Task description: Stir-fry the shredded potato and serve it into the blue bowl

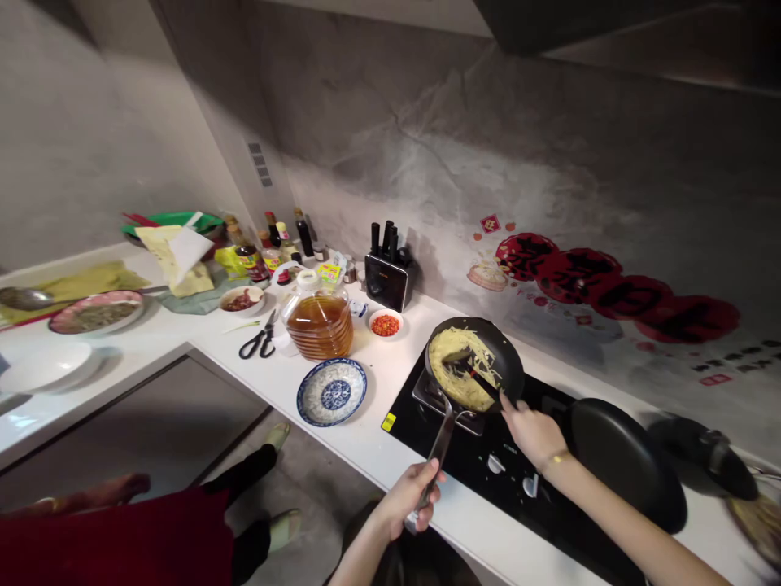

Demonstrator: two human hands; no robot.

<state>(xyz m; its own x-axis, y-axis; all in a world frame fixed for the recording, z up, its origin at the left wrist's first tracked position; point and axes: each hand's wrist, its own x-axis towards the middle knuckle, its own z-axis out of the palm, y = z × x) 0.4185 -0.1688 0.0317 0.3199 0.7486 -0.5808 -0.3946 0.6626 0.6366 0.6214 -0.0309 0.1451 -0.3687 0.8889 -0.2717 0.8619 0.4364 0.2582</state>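
A black frying pan (509, 362) sits tilted on the burner of a black stove (488, 464), filled with pale yellow shredded food (455, 366). My left hand (410, 495) is closed around the end of the pan handle (440, 443) near the counter's front edge. Gripped in my right hand (532, 430) is a dark spatula (473, 373) with red on its shaft, its blade lying in the food. A gold bracelet is on my right wrist.
A blue patterned plate (331, 391), large oil jug (319, 324), scissors (260, 340), small dish of red chili (386, 325) and knife block (389, 277) stand left of the stove. A second black pan (626, 460) sits to the right. Another person in red (115, 533) stands at lower left.
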